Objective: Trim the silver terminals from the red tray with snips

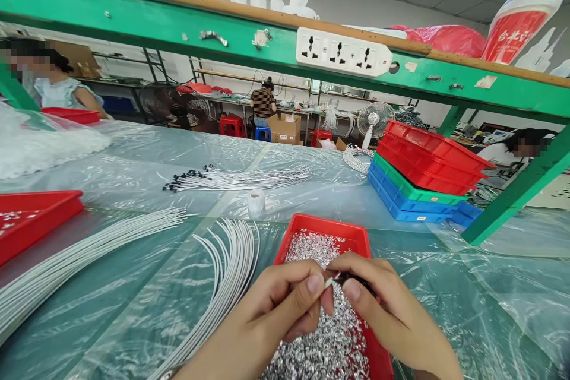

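My left hand (285, 303) is closed, thumb against fingers, on a white cable; its short cut end (329, 282) sticks out toward the right hand. My right hand (387, 294) is closed on a small dark piece (344, 278), mostly hidden by the fingers, so its kind is unclear. It meets the cable end between the two hands. Both hands are above a red tray (366, 243) filled with small shiny silvery metal pieces (329, 338). A bundle of white cables (231, 261) curves on the table left of the tray.
Another cable bundle (89, 255) and a red tray (40, 217) lie left. Behind are black-ended cables (249, 178), a white roll (256, 203) and stacked bins (427, 160). A green shelf beam (178, 24) with a power strip (342, 52) crosses above. Several people sit farther off.
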A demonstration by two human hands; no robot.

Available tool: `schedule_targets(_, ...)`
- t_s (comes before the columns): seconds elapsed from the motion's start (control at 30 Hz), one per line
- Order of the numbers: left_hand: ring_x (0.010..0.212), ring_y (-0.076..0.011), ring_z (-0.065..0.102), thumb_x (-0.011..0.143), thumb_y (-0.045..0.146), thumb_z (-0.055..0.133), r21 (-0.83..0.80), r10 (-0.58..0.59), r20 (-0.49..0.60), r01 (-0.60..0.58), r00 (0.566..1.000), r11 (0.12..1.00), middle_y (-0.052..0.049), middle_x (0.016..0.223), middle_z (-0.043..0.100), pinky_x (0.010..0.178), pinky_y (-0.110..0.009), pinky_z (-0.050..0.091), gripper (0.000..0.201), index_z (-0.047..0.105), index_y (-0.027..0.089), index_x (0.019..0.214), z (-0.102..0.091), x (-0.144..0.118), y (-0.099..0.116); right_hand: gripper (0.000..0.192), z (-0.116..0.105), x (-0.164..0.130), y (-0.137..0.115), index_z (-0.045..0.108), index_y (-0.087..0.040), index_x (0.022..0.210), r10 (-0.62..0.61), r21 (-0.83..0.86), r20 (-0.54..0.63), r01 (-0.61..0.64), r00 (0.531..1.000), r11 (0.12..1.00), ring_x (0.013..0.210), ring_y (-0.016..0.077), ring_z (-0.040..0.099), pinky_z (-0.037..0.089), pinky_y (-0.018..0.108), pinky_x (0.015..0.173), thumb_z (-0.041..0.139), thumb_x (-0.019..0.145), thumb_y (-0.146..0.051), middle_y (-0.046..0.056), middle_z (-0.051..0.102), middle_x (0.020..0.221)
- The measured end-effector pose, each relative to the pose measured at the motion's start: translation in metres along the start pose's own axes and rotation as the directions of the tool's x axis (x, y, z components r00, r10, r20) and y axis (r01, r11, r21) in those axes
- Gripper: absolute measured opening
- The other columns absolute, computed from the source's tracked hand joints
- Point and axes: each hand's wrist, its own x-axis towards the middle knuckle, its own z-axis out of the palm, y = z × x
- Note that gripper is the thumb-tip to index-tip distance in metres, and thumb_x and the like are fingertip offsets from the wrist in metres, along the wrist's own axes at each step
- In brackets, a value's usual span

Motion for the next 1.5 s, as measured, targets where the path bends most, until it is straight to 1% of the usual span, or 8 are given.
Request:
schedule_targets(0.43,0.048,-0.0096,0.021,0.097,0.047,0.047,0.023,-0.016,-0.014,0.016,1.0,1.0,0.008,0.053,0.031,0.047,-0.026,0.019,0.038,0.057,0.017,0.076,-0.0001,-0.0019,-0.0002,0.029,-0.0003,0.0005,0.0028,0.064,-0.025,0.104,-0.006,0.002,0.008,0.006,1.0,1.0,0.075,0.0193,0.064,0.051,0.029,0.066,0.04,0.108,-0.04,0.001,0.068,0.089)
schedule_targets(0.57,0.047,-0.0091,0.02,0.097,0.047,0.048,0.029,-0.014,-0.008,0.014,1.0,0.999,0.008,0.052,0.031,0.047,-0.026,0.019,0.038,0.056,0.018,0.075,-0.0002,-0.0008,-0.0003,0.025,0.0007,-0.0015,0.0044,0.063,-0.025,0.104,0.012,0.036,-0.011,-0.011,1.0,0.999,0.079,0.0186,0.063,0.051,0.028,0.07,0.043,0.107,-0.04,0.0,0.067,0.093)
schedule_targets(0.83,0.047,-0.0091,0.02,0.097,0.048,0.047,0.026,-0.032,-0.015,0.032,0.999,0.999,0.008,0.052,0.031,0.048,-0.026,0.019,0.038,0.057,0.018,0.076,0.0002,-0.0005,0.0011,0.027,0.0001,-0.0022,0.004,0.063,-0.024,0.101,0.023,0.055,0.022,-0.024,0.999,0.998,0.074,0.0189,0.063,0.049,0.029,0.062,0.043,0.107,-0.04,0.001,0.067,0.091)
schedule_targets(0.97,0.047,-0.009,0.02,0.096,0.05,0.049,0.032,-0.052,-0.022,0.052,0.998,0.998,0.008,0.052,0.03,0.047,-0.026,0.018,0.039,0.057,0.018,0.076,-0.0009,-0.0009,-0.0001,0.025,-0.0001,-0.0013,0.0041,0.064,-0.025,0.102,0.024,0.061,0.023,-0.025,0.999,0.998,0.075,0.018,0.063,0.05,0.027,0.064,0.044,0.107,-0.039,0.0,0.067,0.092)
schedule_targets(1.1,0.047,-0.0093,0.02,0.095,0.05,0.049,0.063,-0.044,-0.03,0.046,0.999,0.997,0.008,0.053,0.03,0.047,-0.026,0.019,0.039,0.058,0.018,0.075,-0.0027,-0.0011,-0.0007,0.023,-0.0018,0.0009,0.0027,0.066,-0.029,0.11,0.026,0.132,0.066,-0.035,0.997,0.991,0.074,0.0165,0.061,0.049,0.027,0.067,0.044,0.107,-0.033,-0.002,0.067,0.089)
schedule_targets(1.2,0.048,-0.0096,0.02,0.095,0.052,0.049,0.095,-0.077,-0.049,0.081,0.996,0.992,0.008,0.053,0.028,0.047,-0.027,0.018,0.04,0.059,0.019,0.076,-0.0031,-0.0026,-0.001,0.023,-0.0035,0.0014,0.0023,0.066,-0.03,0.109,0.021,0.167,0.1,-0.038,0.995,0.985,0.073,0.0163,0.06,0.048,0.027,0.067,0.044,0.106,-0.032,-0.003,0.066,0.088)
schedule_targets(1.37,0.048,-0.0097,0.019,0.094,0.055,0.048,0.114,-0.087,-0.058,0.094,0.994,0.989,0.008,0.053,0.029,0.047,-0.027,0.017,0.042,0.059,0.019,0.076,-0.0022,-0.0047,-0.0036,0.025,-0.0053,-0.0003,0.0044,0.066,-0.026,0.097,0.007,0.101,0.107,-0.018,0.994,0.995,0.066,0.0176,0.059,0.046,0.029,0.061,0.045,0.107,-0.034,-0.002,0.064,0.076)
schedule_targets(1.5,0.047,-0.0092,0.018,0.095,0.053,0.048,0.092,-0.071,-0.043,0.075,0.997,0.993,0.009,0.053,0.028,0.047,-0.027,0.017,0.041,0.058,0.019,0.076,-0.0016,-0.004,-0.0039,0.024,-0.0062,-0.0011,0.0043,0.067,-0.026,0.101,-0.009,0.074,0.098,0.002,0.995,0.997,0.067,0.0183,0.06,0.047,0.029,0.06,0.045,0.107,-0.035,0.0,0.065,0.08)
